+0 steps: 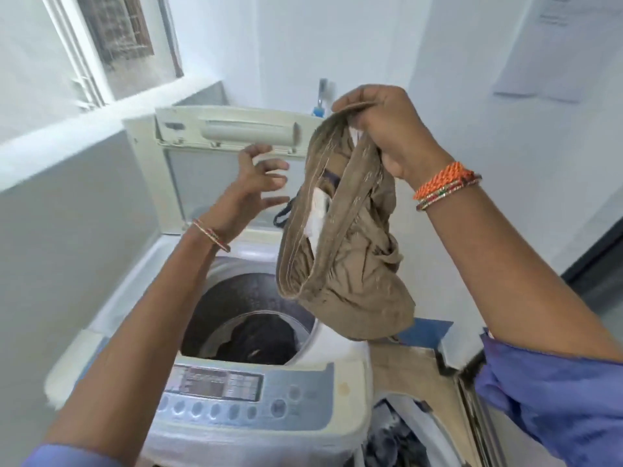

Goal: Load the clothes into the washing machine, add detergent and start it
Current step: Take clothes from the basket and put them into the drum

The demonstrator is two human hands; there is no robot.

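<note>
A top-loading white washing machine (340, 372) stands below me with its lid (236, 129) raised against the back wall. Dark clothes (256, 338) lie at the bottom of its drum. My right hand (387, 129) grips the waistband of a pair of brown trousers (350, 257), which hang bunched above the drum's right edge. My left hand (249, 193) hovers with spread fingers in front of the lid, just left of the trousers, holding nothing. The control panel (229, 389) with its buttons faces me.
A container with more dark clothes (397, 439) sits to the right of the machine, beside a brown cardboard flap (404, 369). A grey ledge and a window (111, 45) are on the left. A tap with a blue fitting (318, 109) is behind the lid.
</note>
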